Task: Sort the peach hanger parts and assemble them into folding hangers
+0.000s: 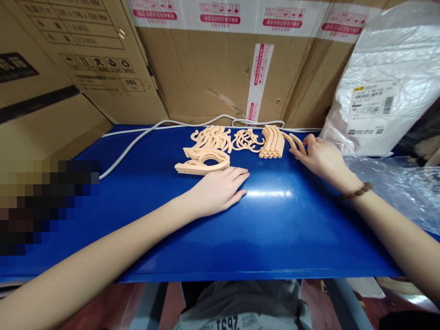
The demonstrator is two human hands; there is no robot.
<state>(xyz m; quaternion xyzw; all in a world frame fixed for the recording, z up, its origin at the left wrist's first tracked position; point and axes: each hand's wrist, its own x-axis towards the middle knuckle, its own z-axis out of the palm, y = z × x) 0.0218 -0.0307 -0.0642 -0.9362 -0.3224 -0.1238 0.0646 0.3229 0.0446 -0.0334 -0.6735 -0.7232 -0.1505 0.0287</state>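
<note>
My left hand (pixel 220 190) lies flat on the blue table with its fingers stretched to the right, beside a stack of beige curved hanger-like pieces (pixel 202 162). At the right, my right hand (pixel 318 156) has its thumb and fingertips closed on a slim curved beige piece (pixel 298 143). Just left of it stands a row of beige curved bars (pixel 273 141) packed side by side. Small beige hooks (pixel 246 140) lie in a loose pile in the middle, and more curved beige pieces (pixel 213 137) are heaped behind the stack.
A white cable (pixel 137 130) runs along the back of the blue table (pixel 268 238). Cardboard boxes (pixel 206 68) stand behind and at the left. At the right are a white plastic parcel (pixel 371 105) and clear plastic wrap (pixel 398 183).
</note>
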